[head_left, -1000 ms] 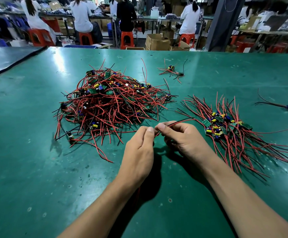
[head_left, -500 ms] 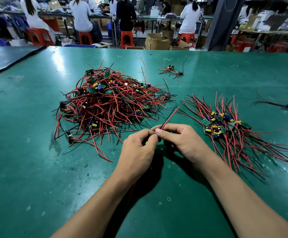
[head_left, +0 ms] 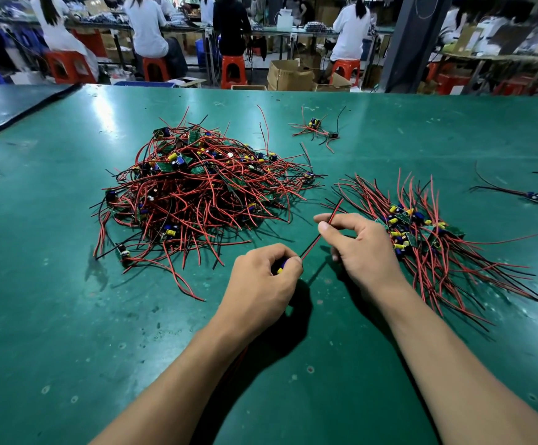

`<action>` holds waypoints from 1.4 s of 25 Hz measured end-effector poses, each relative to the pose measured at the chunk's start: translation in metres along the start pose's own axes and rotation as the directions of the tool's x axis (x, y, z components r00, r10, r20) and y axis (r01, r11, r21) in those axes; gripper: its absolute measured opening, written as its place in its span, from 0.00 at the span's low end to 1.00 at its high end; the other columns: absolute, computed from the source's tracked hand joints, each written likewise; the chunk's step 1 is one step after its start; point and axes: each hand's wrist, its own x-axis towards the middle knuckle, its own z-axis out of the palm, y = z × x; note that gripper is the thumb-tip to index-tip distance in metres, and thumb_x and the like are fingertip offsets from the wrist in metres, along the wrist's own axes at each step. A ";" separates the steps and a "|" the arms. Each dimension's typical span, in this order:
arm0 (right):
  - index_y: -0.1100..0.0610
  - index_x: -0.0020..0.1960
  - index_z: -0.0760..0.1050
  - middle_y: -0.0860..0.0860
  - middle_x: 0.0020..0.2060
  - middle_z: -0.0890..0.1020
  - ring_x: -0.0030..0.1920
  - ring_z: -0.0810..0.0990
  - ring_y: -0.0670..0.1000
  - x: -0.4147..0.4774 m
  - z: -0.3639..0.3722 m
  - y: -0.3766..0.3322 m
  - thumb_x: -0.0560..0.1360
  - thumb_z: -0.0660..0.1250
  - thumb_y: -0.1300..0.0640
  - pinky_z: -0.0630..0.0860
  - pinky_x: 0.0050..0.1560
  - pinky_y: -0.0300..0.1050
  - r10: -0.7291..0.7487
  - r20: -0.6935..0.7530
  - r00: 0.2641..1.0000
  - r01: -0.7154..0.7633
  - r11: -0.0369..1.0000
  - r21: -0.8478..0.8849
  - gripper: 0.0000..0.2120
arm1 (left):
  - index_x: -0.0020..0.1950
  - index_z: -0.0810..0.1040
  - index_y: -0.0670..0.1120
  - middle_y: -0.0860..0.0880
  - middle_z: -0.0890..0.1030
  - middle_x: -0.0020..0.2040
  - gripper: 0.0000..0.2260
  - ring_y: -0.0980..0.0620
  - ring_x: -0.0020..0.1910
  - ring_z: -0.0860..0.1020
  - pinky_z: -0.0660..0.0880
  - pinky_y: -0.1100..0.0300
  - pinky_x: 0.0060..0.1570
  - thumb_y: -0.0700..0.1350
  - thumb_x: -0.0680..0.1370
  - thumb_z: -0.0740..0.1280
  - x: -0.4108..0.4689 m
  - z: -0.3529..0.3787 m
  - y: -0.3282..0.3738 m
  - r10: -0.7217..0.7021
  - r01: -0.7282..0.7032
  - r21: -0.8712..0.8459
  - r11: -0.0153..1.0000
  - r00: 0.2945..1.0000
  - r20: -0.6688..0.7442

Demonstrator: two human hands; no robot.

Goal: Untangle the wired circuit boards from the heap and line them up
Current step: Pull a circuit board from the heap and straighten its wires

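Right hand now farther up wires

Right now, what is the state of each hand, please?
Left hand: closed, holding a small circuit board.
Right hand: closed, pinching the red and black wires that run from that board.

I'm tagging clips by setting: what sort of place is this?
Most likely an electronics assembly workshop: a heap of wired circuit boards lies on a long green worktable, and workers in white sit on orange stools at benches behind.
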 end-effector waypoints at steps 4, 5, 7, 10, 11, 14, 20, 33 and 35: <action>0.56 0.48 0.84 0.49 0.50 0.85 0.35 0.76 0.46 0.006 -0.006 0.005 0.77 0.71 0.60 0.76 0.41 0.43 -0.056 -0.154 0.986 0.050 0.998 -0.044 0.03 | 0.36 0.80 0.45 0.55 0.71 0.23 0.09 0.59 0.25 0.67 0.64 0.69 0.27 0.43 0.77 0.67 -0.002 0.000 0.002 0.017 -0.017 -0.010 1.000 1.000 0.010; 0.56 0.49 0.85 0.49 0.50 0.85 0.38 0.77 0.48 0.008 -0.008 0.006 0.77 0.72 0.60 0.78 0.46 0.48 -0.075 -0.192 0.979 0.063 0.996 -0.065 0.04 | 0.37 0.80 0.45 0.55 0.71 0.24 0.09 0.58 0.25 0.68 0.64 0.68 0.28 0.43 0.77 0.67 -0.003 0.000 0.002 0.023 -0.023 -0.008 1.000 1.000 0.012; 0.55 0.49 0.85 0.49 0.47 0.84 0.41 0.79 0.50 0.009 -0.010 0.007 0.76 0.72 0.60 0.80 0.48 0.54 -0.127 -0.260 0.957 0.104 0.990 -0.099 0.04 | 0.38 0.80 0.44 0.52 0.74 0.27 0.09 0.58 0.27 0.68 0.65 0.66 0.30 0.44 0.77 0.67 -0.003 0.000 0.004 0.041 -0.040 -0.002 0.999 0.999 0.024; 0.54 0.48 0.85 0.47 0.45 0.84 0.38 0.80 0.47 0.010 -0.011 0.008 0.76 0.72 0.58 0.80 0.42 0.51 -0.193 -0.290 0.937 0.164 0.979 -0.121 0.03 | 0.38 0.80 0.44 0.50 0.75 0.28 0.09 0.57 0.28 0.69 0.66 0.65 0.31 0.44 0.78 0.67 -0.004 -0.001 0.004 0.038 -0.038 -0.017 0.999 0.999 0.036; 0.52 0.47 0.84 0.46 0.43 0.84 0.34 0.78 0.45 0.010 -0.010 0.008 0.76 0.72 0.58 0.79 0.37 0.46 -0.173 -0.269 0.948 0.155 0.984 -0.085 0.02 | 0.38 0.80 0.44 0.51 0.74 0.28 0.09 0.57 0.28 0.69 0.66 0.65 0.31 0.44 0.78 0.67 -0.004 -0.002 0.003 0.029 -0.028 -0.029 0.999 0.999 0.036; 0.53 0.45 0.83 0.44 0.32 0.79 0.25 0.71 0.44 0.011 -0.008 0.006 0.76 0.73 0.57 0.69 0.25 0.37 0.064 -0.155 0.986 -0.027 0.973 0.231 0.01 | 0.38 0.79 0.44 0.54 0.71 0.26 0.09 0.56 0.28 0.68 0.68 0.58 0.32 0.44 0.78 0.67 -0.005 -0.005 0.001 -0.010 0.014 -0.093 0.996 0.999 0.048; 0.64 0.57 0.81 0.50 0.36 0.79 0.27 0.71 0.43 -0.005 0.004 -0.005 0.65 0.77 0.52 0.68 0.25 0.35 0.265 0.451 0.852 -0.468 0.771 0.431 0.24 | 0.40 0.80 0.45 0.53 0.73 0.27 0.09 0.51 0.29 0.70 0.68 0.55 0.34 0.45 0.79 0.66 -0.002 -0.005 -0.004 -0.050 0.061 -0.204 0.977 0.997 0.055; 0.59 0.40 0.82 0.47 0.27 0.70 0.23 0.64 0.44 0.003 0.000 -0.008 0.79 0.69 0.54 0.61 0.23 0.36 0.299 0.077 0.951 -0.300 0.840 0.453 0.12 | 0.40 0.81 0.44 0.52 0.73 0.27 0.10 0.53 0.27 0.70 0.67 0.60 0.32 0.45 0.79 0.66 -0.005 -0.005 0.000 -0.033 0.057 -0.190 0.980 0.992 0.125; 0.60 0.39 0.81 0.46 0.26 0.69 0.21 0.62 0.43 0.005 -0.001 -0.013 0.80 0.68 0.54 0.60 0.21 0.35 0.346 0.048 0.937 -0.313 0.769 0.557 0.14 | 0.40 0.81 0.44 0.50 0.73 0.29 0.10 0.52 0.28 0.70 0.68 0.59 0.32 0.45 0.79 0.66 -0.005 -0.005 0.001 -0.033 0.061 -0.204 0.977 0.989 0.142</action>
